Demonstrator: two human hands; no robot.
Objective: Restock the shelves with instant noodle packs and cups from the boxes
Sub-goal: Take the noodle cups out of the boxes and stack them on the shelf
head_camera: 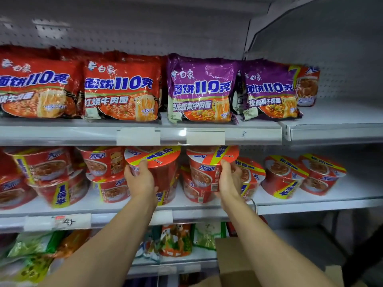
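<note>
Red foil-lidded noodle cups in both hands, raised to the middle shelf (207, 212) just under the lip of the shelf above. Left hand (141, 179) wrapped around the side of the left cup (153, 160), thumb up near the rim. Right hand (229, 181) clasping the right cup (209, 162) from its right side, fingers curled on the wall. Both cups sitting on top of lower cups near the front edge — likely a 2nd tier being built, held by the sides so the bases can settle flat on the lids below. Cannot tell whether either cup already bears its weight on the one beneath.

Cup lids tilted toward the camera, yellow band reading "1倍半" upside down; blue "大面饼" logo on the cup walls. Same cups stacked left along the shelf; 2 more tipped cups (302, 175) on the adjoining bay to the right, well apart from the hands.

Upper shelf (259, 133) — red packs (122, 92) marked "白象", "面饼110克", "红烧牛肉面"; purple packs (201, 90) with the same brand and weight, flavour line partly blurred. All upright, faces outward, at the front edge. 2 price-tag holders blank; "3" handwritten on the rail at right.

Middle shelf rail tag at left with a handwritten mark, possibly "4".

Cardboard box (234, 257) low right, beside the bottom shelf, presumably the supply.
</note>
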